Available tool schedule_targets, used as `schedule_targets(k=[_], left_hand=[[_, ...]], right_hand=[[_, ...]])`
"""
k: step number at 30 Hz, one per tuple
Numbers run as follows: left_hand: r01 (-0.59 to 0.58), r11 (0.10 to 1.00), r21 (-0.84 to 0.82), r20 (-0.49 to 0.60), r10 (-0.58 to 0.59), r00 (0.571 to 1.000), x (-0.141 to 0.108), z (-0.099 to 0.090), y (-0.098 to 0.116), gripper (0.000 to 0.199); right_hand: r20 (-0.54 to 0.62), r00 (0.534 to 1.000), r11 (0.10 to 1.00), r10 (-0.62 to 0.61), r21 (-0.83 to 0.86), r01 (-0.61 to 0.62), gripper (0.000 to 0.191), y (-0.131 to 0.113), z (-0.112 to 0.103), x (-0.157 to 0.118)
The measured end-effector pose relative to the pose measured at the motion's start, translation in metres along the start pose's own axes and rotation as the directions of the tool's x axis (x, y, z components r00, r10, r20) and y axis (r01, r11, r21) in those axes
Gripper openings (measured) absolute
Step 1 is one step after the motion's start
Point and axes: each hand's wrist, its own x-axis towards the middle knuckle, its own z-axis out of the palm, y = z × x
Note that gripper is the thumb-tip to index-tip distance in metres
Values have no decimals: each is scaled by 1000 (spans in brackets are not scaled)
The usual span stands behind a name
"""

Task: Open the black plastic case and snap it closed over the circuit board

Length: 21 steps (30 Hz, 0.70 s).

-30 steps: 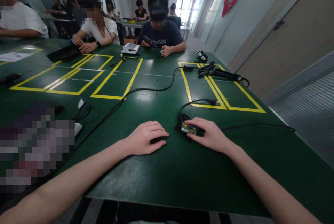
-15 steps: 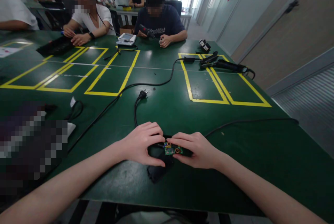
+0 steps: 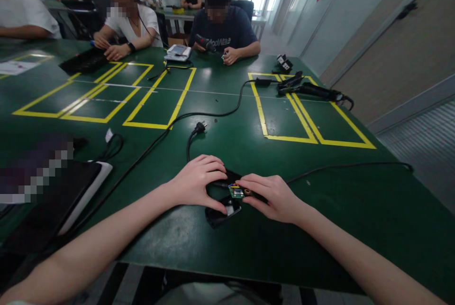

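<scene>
My right hand pinches a small green circuit board with copper coils between thumb and fingers. My left hand curves round the board's left side, its thumb and fingers wide apart. Its thumb touches the edge of a black plastic case half, which lies with its hollow side showing a pale patch. Behind the board, by my left fingertips, is another black piece, partly hidden. A dark lead runs from the board under my left hand.
A black power plug lies beyond my left hand. A long black cable crosses to a black hair-styler-like tool within yellow tape outlines. Dark flat devices lie at left. Across the green table, a co-worker holds a dark tool.
The case half has shifted away from me and tilted, showing more of its inside by my left thumb. Both hands have moved slightly forward with the circuit board. The view has shifted a little.
</scene>
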Motion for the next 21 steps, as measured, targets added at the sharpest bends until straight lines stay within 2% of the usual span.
schedule_targets(k=[6,13,17,21], left_hand=[[-39,998,45,29,37,999,10,10,-7,77],[-16,995,99,-14,17,1000,14,14,-3,72],[-17,997,79,22,15,1000,12,11,-1,72],[-4,1000,14,56,4,998,6,-1,0,69]], right_hand=[[-4,997,997,78,11,-78,29,-7,7,7],[1,994,994,107,16,-107,24,-14,12,10],[-9,989,988,149,-30,-149,25,-14,18,12],[-27,974,974,223,-24,-224,29,-12,18,14]])
